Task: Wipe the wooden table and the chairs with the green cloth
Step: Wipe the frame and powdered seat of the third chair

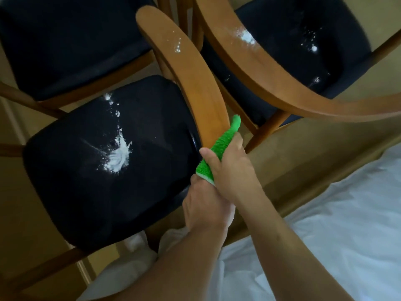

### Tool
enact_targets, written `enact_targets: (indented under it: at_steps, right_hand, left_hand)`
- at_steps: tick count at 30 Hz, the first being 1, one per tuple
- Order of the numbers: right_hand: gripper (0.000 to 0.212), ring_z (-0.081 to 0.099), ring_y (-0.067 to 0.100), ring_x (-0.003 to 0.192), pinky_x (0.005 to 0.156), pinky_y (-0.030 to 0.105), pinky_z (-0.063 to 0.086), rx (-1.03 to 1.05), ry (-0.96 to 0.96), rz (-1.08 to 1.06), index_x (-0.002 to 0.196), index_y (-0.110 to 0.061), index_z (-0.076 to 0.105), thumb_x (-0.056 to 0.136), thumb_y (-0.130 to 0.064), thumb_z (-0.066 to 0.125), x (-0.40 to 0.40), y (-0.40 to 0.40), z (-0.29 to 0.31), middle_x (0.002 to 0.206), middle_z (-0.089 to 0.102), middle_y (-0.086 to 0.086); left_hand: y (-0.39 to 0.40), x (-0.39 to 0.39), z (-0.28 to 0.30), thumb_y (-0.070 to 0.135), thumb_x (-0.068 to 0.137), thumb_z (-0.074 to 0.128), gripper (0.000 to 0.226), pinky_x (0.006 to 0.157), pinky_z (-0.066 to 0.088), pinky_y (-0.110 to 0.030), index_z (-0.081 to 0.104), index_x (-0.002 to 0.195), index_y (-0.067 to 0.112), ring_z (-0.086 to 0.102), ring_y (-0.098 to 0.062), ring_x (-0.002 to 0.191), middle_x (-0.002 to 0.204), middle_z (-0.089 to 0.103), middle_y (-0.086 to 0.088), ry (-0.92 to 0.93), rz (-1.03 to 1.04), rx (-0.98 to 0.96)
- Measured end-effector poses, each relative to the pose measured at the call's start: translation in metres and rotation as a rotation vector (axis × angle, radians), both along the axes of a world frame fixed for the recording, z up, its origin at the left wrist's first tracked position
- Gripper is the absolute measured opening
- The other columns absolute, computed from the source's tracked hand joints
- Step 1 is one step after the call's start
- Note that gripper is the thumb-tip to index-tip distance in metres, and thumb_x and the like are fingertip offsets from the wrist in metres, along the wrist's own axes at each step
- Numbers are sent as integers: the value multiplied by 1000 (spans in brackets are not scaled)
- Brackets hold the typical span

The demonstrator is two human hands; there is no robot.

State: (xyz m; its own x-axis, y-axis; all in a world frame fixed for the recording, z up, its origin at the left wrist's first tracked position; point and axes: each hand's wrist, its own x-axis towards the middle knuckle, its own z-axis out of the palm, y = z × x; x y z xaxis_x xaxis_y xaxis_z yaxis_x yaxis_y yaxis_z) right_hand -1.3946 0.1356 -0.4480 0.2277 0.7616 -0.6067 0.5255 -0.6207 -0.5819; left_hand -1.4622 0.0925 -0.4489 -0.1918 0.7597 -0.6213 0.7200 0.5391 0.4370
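- Head view, closest in: both hands are bunched together at the near end of a chair backrest. The left hand [204,205] sits lowest, fingers curled up by the tail of the green cloth [217,153]; can't tell for sure if it's pinching the cloth or the wood under it.
- Right hand [227,168] is just above, touching the left, clamped round the cloth with the thumb on the seat side. It's the one nearer the dirty stretch, so I'd guess it leads the stroke.
- Cloth is wrapped over the near end of the wooden backrest [191,68], its long axis lying along the rail and its free tip pointing up the rail, away from the person.
- The rail runs from the hands up and to the left, and the white powder [176,45] sits near its far end, well apart from the cloth. Next move looks like a slide straight along the rail.
- Left of the rail, the black seat [86,181] has a powder splash [118,155] near its middle, not wiped yet.
- Farther right, a second chair [271,68] has powder on its rail and seat too.
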Motion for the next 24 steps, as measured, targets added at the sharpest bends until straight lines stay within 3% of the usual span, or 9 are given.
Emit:
enact_targets:
  at_steps: [1, 3, 4, 6, 8, 12, 19, 24]
  right_hand:
    - [88, 42, 28, 133, 102, 42, 44, 59, -59, 31, 152, -12, 7, 91, -53, 54, -5, 2, 1, 152, 31, 12]
    - [94, 8, 32, 149, 119, 48, 24, 155, -239, 179, 154, -9, -7, 93, -54, 48, -13, 9, 0, 162, -1, 13]
    - [92, -5, 34, 149, 121, 49, 15, 183, -345, 261, 154, -8, -9, 95, -56, 43, -15, 15, -2, 162, -9, 14]
    - [86, -15, 38, 147, 119, 53, 11, 209, -506, 364, 154, -6, -6, 98, -58, 32, -17, 31, -7, 162, -12, 16]
    - [80, -14, 37, 148, 118, 56, 14, 224, -560, 385, 155, -6, -2, 100, -57, 26, -19, 49, -9, 162, -10, 15]
    - [72, -10, 32, 149, 118, 53, 20, 252, -568, 371, 156, -11, -2, 102, -55, 16, -20, 85, -11, 164, -10, 8]
    - [62, -5, 29, 150, 116, 48, 28, 315, -610, 373, 156, -13, 3, 104, -46, 12, -23, 104, -12, 164, -7, 5]
    - [58, -4, 21, 151, 115, 42, 32, 318, -640, 362, 156, -17, 2, 105, -40, 18, -25, 96, -11, 164, -6, -1]
  left_hand:
    - [0, -1, -1, 40, 83, 70, 40, 71, 36, -18, 42, 108, 26, 59, -10, 91, 84, 44, 17, -1, -1, -19]
    - [1, -2, -2, 35, 86, 68, 37, 73, 35, -18, 45, 112, 24, 58, -10, 95, 95, 50, 14, 17, -41, -35]
    - [2, -2, -2, 35, 86, 68, 40, 72, 36, -17, 46, 116, 23, 57, -8, 90, 101, 52, 11, 34, -66, -32]
    - [3, 0, -2, 38, 85, 68, 43, 68, 44, -19, 48, 118, 21, 56, -5, 82, 105, 57, 9, 61, -96, -1]
    - [4, 0, -1, 37, 87, 64, 39, 72, 50, -25, 47, 118, 20, 61, -10, 87, 109, 57, 5, 71, -101, 25]
    - [7, -3, 3, 36, 91, 58, 34, 73, 42, -21, 45, 118, 21, 55, -9, 85, 110, 53, 5, 10, -109, 3]
    - [8, -7, 4, 36, 91, 57, 37, 75, 43, -21, 44, 122, 21, 53, -9, 87, 117, 54, 2, -81, -95, 2]
    - [10, -9, 6, 32, 93, 55, 43, 88, 47, -27, 41, 130, 16, 59, -17, 108, 125, 51, -1, -105, -110, 11]
